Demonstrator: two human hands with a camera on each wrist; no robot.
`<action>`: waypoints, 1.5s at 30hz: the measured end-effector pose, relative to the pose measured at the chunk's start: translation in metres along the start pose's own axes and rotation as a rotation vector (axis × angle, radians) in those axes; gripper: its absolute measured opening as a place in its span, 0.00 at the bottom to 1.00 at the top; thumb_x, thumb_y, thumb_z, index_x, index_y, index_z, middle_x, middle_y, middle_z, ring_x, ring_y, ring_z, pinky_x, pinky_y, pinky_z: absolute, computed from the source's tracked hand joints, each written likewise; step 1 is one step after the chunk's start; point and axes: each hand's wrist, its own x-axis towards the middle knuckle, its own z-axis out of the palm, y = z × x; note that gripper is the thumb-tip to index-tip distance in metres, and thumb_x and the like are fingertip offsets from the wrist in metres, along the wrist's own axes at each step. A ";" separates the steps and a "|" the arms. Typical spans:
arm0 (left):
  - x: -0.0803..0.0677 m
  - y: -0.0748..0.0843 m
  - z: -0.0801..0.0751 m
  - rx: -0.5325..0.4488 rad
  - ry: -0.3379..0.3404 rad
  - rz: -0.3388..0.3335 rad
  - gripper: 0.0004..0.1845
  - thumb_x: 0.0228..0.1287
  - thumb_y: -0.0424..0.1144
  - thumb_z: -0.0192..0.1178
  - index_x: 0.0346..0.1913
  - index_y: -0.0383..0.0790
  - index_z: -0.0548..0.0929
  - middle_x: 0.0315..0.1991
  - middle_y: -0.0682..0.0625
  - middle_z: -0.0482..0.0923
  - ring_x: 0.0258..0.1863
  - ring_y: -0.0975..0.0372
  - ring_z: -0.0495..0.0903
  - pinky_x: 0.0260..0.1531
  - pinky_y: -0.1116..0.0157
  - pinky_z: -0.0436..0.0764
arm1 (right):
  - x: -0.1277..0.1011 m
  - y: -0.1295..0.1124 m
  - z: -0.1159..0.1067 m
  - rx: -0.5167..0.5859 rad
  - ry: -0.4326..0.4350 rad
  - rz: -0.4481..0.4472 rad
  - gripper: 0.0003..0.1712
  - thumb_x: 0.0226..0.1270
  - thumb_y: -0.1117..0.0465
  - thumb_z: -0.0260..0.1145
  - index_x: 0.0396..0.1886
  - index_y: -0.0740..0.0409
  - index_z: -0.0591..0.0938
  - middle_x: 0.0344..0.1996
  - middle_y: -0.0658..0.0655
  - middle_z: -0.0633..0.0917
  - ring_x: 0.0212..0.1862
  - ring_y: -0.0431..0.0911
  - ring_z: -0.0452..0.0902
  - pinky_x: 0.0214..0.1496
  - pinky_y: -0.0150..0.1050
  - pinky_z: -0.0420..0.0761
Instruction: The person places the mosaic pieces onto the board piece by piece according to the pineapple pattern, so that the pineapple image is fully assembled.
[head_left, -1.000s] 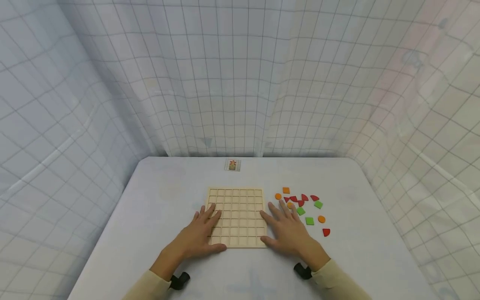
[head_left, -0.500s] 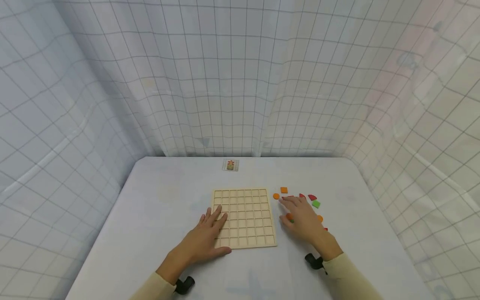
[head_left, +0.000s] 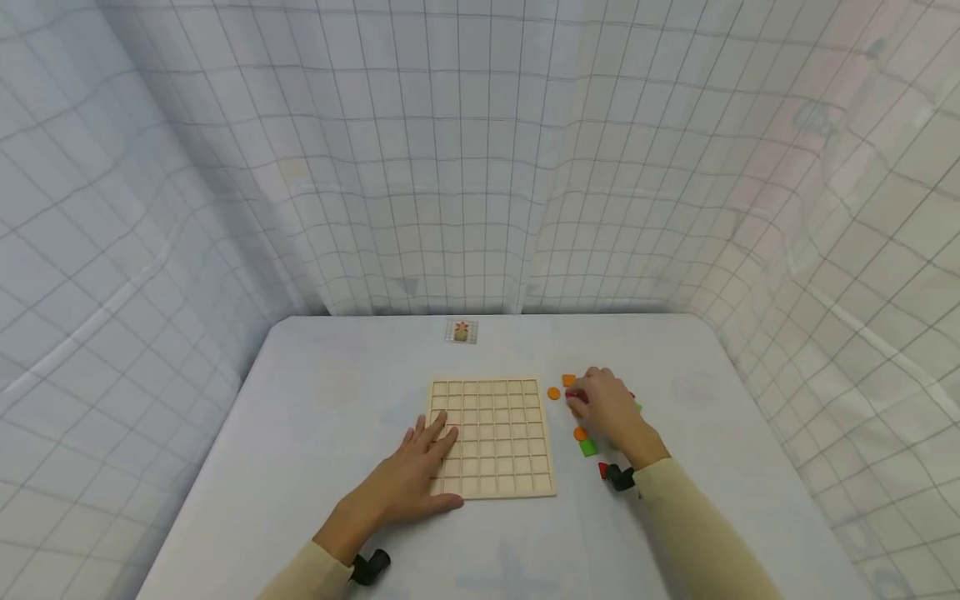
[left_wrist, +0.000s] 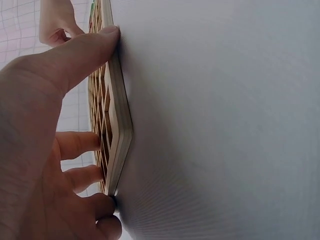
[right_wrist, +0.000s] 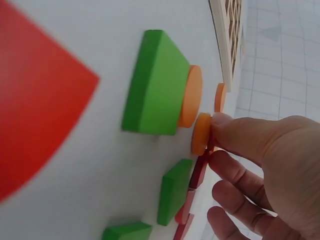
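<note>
A pale wooden grid board (head_left: 491,437) lies flat on the table. My left hand (head_left: 429,463) rests on its left side with straight fingers on the cells and the thumb (left_wrist: 95,47) against the near edge (left_wrist: 119,125). My right hand (head_left: 592,400) is over the coloured pieces to the right of the board. Its thumb and forefinger pinch a red piece (right_wrist: 201,169) that lies on the table, right beside an orange disc (right_wrist: 201,134). A green block (right_wrist: 155,85) leans over another orange disc (right_wrist: 191,97).
Round the right hand lie an orange square (head_left: 568,380), orange discs (head_left: 553,393), a green square (head_left: 588,447) and a red piece (head_left: 602,469). A small picture card (head_left: 461,332) sits at the far edge. Gridded curtains enclose the table (head_left: 337,392).
My right hand left the board's right edge, moved right and forward over the pieces and curled its fingers on a red one. The board shifted slightly right. The left hand stayed.
</note>
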 end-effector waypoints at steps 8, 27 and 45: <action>0.000 0.004 0.000 -0.001 -0.021 0.000 0.61 0.71 0.70 0.78 0.94 0.40 0.64 0.98 0.36 0.48 0.96 0.30 0.48 0.93 0.33 0.60 | 0.006 0.003 0.000 0.168 -0.056 0.028 0.04 0.78 0.63 0.81 0.45 0.59 0.95 0.43 0.56 0.92 0.46 0.49 0.83 0.53 0.47 0.88; 0.000 0.003 -0.004 0.011 -0.026 0.014 0.60 0.73 0.68 0.78 0.94 0.37 0.63 0.98 0.34 0.48 0.96 0.29 0.48 0.93 0.34 0.60 | 0.006 -0.020 -0.003 0.402 0.059 0.023 0.07 0.81 0.64 0.77 0.53 0.55 0.97 0.43 0.55 0.95 0.43 0.45 0.87 0.48 0.37 0.86; -0.001 0.007 -0.003 0.011 -0.019 -0.012 0.59 0.72 0.69 0.78 0.93 0.39 0.65 0.98 0.37 0.48 0.96 0.30 0.48 0.90 0.34 0.67 | 0.051 -0.083 0.022 0.558 -0.103 -0.122 0.05 0.83 0.57 0.79 0.48 0.50 0.99 0.47 0.53 0.99 0.44 0.41 0.94 0.51 0.39 0.93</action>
